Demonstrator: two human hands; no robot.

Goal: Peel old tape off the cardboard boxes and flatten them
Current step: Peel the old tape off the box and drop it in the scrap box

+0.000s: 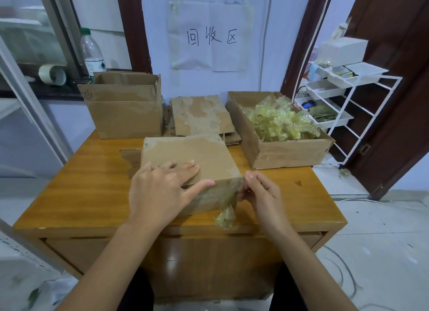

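A cardboard box (192, 152) lies on the wooden table (88, 190) in front of me. My left hand (162, 185) presses flat on its top near the front edge, fingers straight and thumb along the front face. My right hand (260, 192) pinches a strip of clear yellowish tape (226, 215) at the box's front right corner. The tape is partly peeled and its crumpled end hangs below the corner.
An open box (125, 115) stands at the back left. Flattened cardboard (202, 115) is stacked at the back middle. A box (290, 152) holding crumpled tape sits at the back right. A white rack (348, 106) stands right of the table.
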